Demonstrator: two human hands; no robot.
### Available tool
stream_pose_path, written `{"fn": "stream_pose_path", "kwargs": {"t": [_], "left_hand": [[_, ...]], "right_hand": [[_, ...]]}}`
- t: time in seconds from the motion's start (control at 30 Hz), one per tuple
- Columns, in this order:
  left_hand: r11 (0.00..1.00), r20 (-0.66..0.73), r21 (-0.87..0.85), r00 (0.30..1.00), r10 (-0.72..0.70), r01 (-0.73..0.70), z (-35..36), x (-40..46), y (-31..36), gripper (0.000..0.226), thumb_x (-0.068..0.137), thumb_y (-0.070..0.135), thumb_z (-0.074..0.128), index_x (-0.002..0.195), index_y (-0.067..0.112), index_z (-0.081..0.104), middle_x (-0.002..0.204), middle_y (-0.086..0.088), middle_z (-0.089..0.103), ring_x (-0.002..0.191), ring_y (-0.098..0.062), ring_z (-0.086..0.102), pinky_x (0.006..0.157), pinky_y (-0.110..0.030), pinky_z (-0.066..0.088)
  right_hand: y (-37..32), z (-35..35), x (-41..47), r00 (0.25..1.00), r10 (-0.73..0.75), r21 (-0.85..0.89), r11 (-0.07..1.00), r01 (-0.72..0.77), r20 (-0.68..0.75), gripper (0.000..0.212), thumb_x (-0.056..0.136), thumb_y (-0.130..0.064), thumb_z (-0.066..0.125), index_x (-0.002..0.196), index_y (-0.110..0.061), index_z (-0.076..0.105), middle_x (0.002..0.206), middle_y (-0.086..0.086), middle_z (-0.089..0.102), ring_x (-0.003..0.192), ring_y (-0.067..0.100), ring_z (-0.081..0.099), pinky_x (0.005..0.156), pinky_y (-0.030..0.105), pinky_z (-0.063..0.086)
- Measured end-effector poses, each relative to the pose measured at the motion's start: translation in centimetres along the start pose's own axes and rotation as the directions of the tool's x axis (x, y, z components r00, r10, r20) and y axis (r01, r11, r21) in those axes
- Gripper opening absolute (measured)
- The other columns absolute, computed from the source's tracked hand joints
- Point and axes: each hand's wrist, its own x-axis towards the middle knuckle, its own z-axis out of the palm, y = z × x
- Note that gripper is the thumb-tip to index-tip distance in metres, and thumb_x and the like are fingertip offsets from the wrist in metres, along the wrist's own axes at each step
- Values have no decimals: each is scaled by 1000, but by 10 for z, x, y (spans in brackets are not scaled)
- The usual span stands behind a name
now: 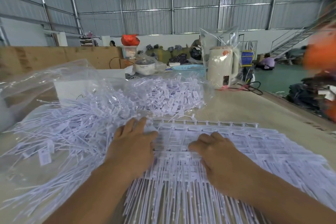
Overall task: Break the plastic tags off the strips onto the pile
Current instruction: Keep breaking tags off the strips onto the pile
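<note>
As bag (54, 74) holds tags (174, 94), hands apart

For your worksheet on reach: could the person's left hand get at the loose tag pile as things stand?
Probably yes. The left hand rests on the strips with its fingertips at the edge of the loose tag pile, and nothing lies between them.

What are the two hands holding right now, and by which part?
Both rest on the stack of tag strips: left hand at its left end beside the pile, right hand curled over the middle. Whether either actually grips cannot be told.
</note>
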Motion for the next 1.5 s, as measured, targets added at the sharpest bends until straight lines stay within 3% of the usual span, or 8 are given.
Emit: {"fn": "stream_pose_path", "kwargs": {"t": [0.2,0.33,0.67,0.77,1.0,1.2,1.37,1.5], "left_hand": [[999,-75,-33,997,10,-13,-2,-2,8,40,101,46,28,137,47,47,164,3,1,148,-25,-6,118,-49,-7],[988,-131,-130,989,68,-85,-8,-6,22,44,93,64,34,106,41,69,158,8,21,143,-15,4,110,-39,-5],[985,-188,-152,981,52,-81,-14,-12,30,15,87,41,55,77,30,57,113,17,49,112,-9,34,95,-30,19],[991,-210,-109,976,59,-83,-17,-12,34,12,91,36,49,82,28,53,105,16,48,106,-10,39,94,-29,24],[929,-305,-358,952,-19,-96,-21,-16,48,14,100,29,42,88,25,47,93,9,48,90,-11,50,83,-27,40],[855,-243,-494,969,37,-156,-18,-19,57,19,101,35,40,86,26,45,70,10,49,57,-3,44,51,-22,31],[801,-128,-566,981,148,-195,-10,-18,52,13,97,40,52,87,32,49,66,10,53,52,-3,48,54,-27,43],[751,-103,-630,980,172,-199,-4,-16,49,20,93,39,57,112,37,50,69,8,58,56,-2,53,58,-25,48]], "right_hand": [[8,-2,-2,1000,9,98,995,-6,-29,46,94,-12,43,135,-33,45,118,-13,42,108,10,33,94,27,31],[6,-2,-3,994,56,193,980,-36,-99,37,96,-17,42,130,-27,50,120,-7,47,114,13,44,98,30,40],[13,-8,-1,977,178,171,973,-157,-114,42,89,-7,43,123,-26,58,116,-6,60,96,15,58,85,28,47],[9,-9,-2,981,136,158,981,-114,-137,20,95,-25,44,106,-22,60,98,-5,59,84,14,54,76,25,40],[4,-9,1,989,102,117,989,-89,-104,31,98,-53,35,88,-26,47,85,-8,47,83,14,45,79,31,39],[8,-6,3,980,150,90,986,-139,-129,33,97,-21,41,128,-22,50,103,-3,59,103,17,54,95,30,42],[11,-13,1,921,221,156,972,-178,-322,30,91,-12,44,116,-20,57,97,-3,59,86,18,55,75,28,41],[8,-24,-1,861,233,223,964,-144,-453,13,87,-9,48,92,-20,53,80,-5,48,67,16,47,54,31,30]]}}
